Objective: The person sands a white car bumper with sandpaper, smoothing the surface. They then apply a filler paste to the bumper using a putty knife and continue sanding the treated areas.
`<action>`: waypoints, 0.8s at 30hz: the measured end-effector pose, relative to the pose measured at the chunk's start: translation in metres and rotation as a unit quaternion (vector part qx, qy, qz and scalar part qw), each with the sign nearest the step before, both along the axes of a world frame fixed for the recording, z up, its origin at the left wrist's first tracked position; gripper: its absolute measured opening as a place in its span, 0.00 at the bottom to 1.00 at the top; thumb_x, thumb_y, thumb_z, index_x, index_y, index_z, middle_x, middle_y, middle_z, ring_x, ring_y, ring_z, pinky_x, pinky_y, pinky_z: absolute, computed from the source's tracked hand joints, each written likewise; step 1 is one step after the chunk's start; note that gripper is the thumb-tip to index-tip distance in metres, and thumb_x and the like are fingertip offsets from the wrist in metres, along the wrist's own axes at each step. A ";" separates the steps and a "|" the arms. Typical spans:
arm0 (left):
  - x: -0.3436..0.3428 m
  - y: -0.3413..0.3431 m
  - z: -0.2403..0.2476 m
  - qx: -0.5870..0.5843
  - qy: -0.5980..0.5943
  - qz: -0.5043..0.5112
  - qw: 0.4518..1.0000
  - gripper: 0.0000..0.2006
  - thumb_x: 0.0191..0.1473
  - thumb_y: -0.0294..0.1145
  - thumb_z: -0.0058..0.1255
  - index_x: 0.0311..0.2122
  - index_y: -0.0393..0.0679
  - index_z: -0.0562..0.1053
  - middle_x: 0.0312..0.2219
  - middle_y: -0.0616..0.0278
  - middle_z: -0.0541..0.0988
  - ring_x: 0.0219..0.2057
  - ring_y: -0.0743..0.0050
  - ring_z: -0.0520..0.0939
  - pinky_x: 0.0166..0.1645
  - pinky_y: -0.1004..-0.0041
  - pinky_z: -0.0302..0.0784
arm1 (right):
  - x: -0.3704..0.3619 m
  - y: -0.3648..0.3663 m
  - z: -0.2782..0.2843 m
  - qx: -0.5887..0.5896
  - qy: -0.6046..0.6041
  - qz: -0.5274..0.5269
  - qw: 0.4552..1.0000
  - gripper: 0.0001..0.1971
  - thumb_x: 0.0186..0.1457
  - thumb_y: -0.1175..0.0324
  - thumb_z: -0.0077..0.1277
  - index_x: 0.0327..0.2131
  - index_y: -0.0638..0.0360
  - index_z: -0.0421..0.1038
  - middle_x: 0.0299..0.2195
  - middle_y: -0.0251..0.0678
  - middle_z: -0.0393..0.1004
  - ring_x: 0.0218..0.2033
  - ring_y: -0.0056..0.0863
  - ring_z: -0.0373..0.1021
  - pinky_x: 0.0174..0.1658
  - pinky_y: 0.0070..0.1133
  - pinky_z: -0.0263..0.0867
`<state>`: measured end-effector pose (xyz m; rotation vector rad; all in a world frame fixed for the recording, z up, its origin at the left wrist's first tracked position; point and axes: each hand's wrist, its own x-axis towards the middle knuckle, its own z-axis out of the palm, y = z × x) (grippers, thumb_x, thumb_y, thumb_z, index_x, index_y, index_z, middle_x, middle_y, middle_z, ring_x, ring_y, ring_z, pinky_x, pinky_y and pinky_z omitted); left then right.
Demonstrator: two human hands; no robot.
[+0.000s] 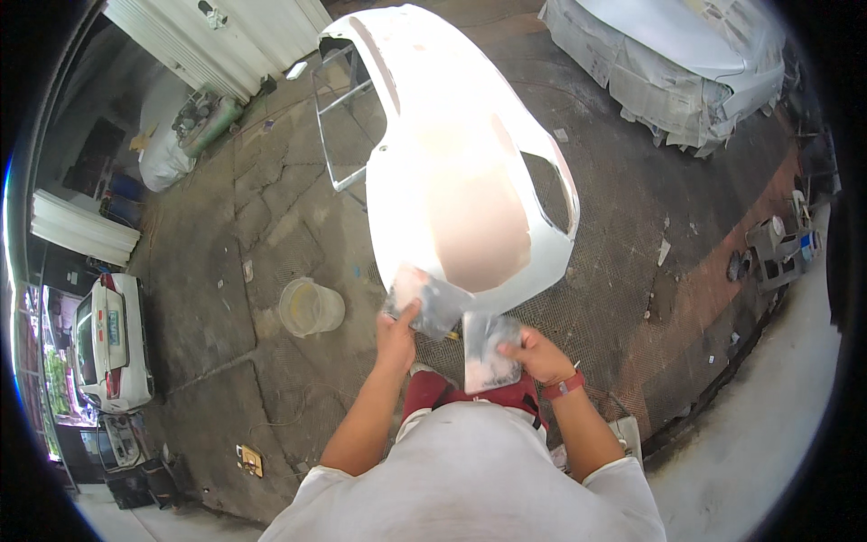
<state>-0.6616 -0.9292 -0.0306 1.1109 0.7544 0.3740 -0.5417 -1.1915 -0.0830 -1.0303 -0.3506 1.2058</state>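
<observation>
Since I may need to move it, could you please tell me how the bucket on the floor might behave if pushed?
The bucket looks translucent, so it is probably light plastic with some give. Its round shape suggests it could roll if knocked over. Any contents are unclear.

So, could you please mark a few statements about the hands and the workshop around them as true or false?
1. The left hand grips a dark grey sheet. True.
2. The right hand is empty. False: it holds a second sheet.
3. A pale bucket stands to the left of the large body panel. True.
4. The red band circles the left wrist. False: it circles the right one.
5. The parked car at far left is black. False: it is white.
6. Masking sheets hang on the car at upper right. True.
</observation>
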 end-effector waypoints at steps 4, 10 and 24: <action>0.006 0.002 0.028 0.308 0.096 -0.065 0.944 0.19 0.66 0.30 0.51 0.58 0.33 0.72 0.43 0.53 0.84 0.43 0.69 0.83 0.50 0.68 0.77 | -0.036 0.040 0.094 -0.257 -0.546 -0.074 0.794 0.24 0.62 0.73 0.54 0.62 0.57 0.69 0.46 0.40 0.75 0.44 0.39 0.75 0.48 0.35 0.73; -0.016 -0.020 0.021 0.283 0.084 -0.200 0.934 0.20 0.67 0.33 0.49 0.59 0.31 0.72 0.42 0.43 0.84 0.41 0.65 0.83 0.50 0.66 0.77 | -0.080 0.079 0.068 -0.234 -0.646 -0.166 0.708 0.25 0.60 0.78 0.49 0.61 0.55 0.69 0.49 0.48 0.74 0.44 0.50 0.74 0.47 0.37 0.73; -0.180 0.133 -0.024 0.091 -0.002 -0.280 0.956 0.23 0.63 0.30 0.58 0.61 0.38 0.70 0.47 0.59 0.81 0.45 0.76 0.80 0.51 0.71 0.77 | -0.190 0.166 0.034 -0.187 -0.170 -0.119 0.960 0.14 0.67 0.62 0.56 0.42 0.66 0.80 0.36 0.25 0.79 0.35 0.11 0.69 0.38 0.16 0.66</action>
